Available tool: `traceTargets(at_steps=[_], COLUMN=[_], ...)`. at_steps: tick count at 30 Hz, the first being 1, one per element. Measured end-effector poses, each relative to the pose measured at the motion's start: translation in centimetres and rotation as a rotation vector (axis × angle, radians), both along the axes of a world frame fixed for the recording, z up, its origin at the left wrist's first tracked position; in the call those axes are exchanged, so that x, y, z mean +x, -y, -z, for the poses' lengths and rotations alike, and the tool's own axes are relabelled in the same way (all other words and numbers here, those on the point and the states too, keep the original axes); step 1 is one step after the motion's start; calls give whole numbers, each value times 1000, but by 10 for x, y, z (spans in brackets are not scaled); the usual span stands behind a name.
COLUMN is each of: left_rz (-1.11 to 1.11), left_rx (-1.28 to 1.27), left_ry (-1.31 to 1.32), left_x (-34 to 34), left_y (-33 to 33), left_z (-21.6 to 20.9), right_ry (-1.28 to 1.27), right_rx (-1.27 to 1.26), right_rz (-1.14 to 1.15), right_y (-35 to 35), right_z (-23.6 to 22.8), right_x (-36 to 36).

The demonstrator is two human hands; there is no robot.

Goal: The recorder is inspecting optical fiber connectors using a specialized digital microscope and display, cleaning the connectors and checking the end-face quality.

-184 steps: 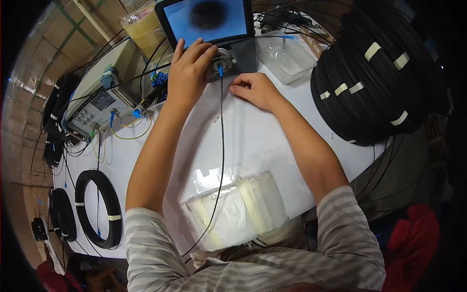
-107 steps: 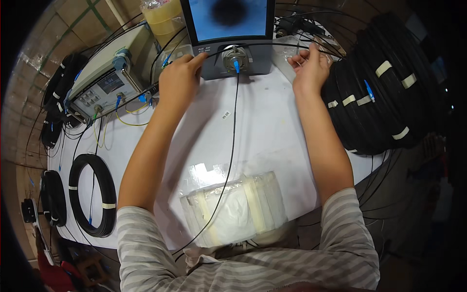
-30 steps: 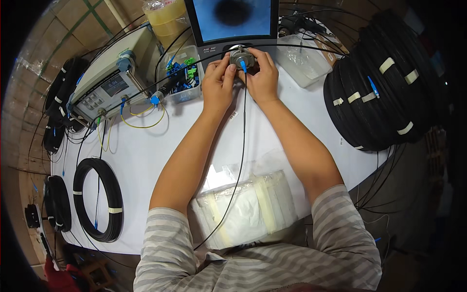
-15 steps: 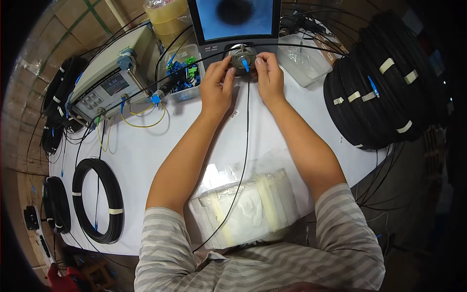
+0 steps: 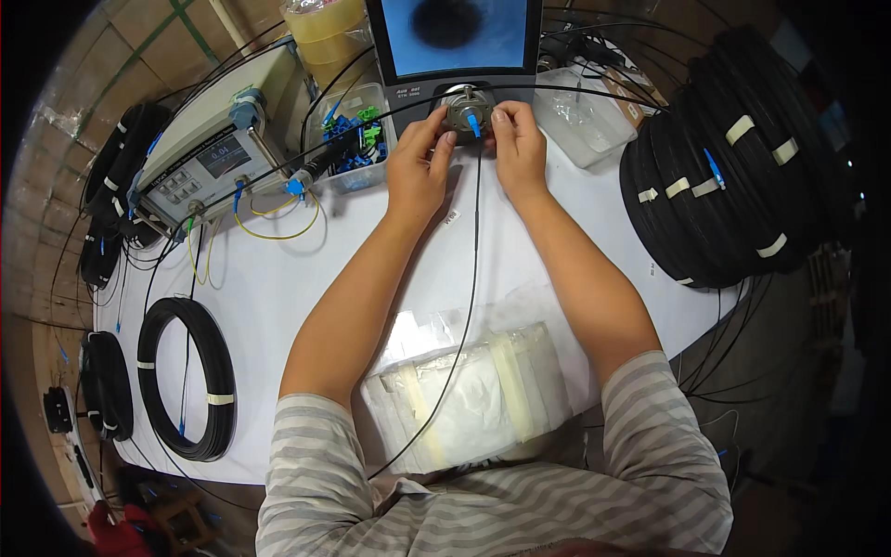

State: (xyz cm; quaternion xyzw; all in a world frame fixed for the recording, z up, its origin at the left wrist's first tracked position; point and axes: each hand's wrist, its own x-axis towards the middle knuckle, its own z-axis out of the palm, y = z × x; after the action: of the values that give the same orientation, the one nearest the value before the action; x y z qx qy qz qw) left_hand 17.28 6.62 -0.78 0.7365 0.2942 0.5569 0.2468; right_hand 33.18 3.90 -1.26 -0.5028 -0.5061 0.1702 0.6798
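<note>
Hands (image 5: 469, 153) both pinched on round metal inspection port (image 5: 462, 100) – small blue fibre connector (image 5: 473, 122) between them, thin black cable (image 5: 469, 278) trailing straight back.

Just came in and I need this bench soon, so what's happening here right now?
A person at the white table has both hands up at a round metal port under a small screen. The left hand steadies the port's side while the right hand pinches by a blue connector plugged into it. Its thin black cable trails back toward the person. Coiled black cables sit to the right, and a grey test meter to the left.
</note>
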Motion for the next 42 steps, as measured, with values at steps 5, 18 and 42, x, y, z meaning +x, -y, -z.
traceTargets(at_steps=[5,18,42], left_rz=[36,45,118], left_rx=[-7,12,-249], left_ry=[8,36,-183], left_x=[4,7,-7], left_y=[5,1,20], left_z=[-4,10,-27], right_ry=[361,743,586], right_rx=[302,481,-53], right_rz=[341,173,-1041], right_y=[11,27,202], right_z=[-14,-41,-48], right_x=[8,-6,-65])
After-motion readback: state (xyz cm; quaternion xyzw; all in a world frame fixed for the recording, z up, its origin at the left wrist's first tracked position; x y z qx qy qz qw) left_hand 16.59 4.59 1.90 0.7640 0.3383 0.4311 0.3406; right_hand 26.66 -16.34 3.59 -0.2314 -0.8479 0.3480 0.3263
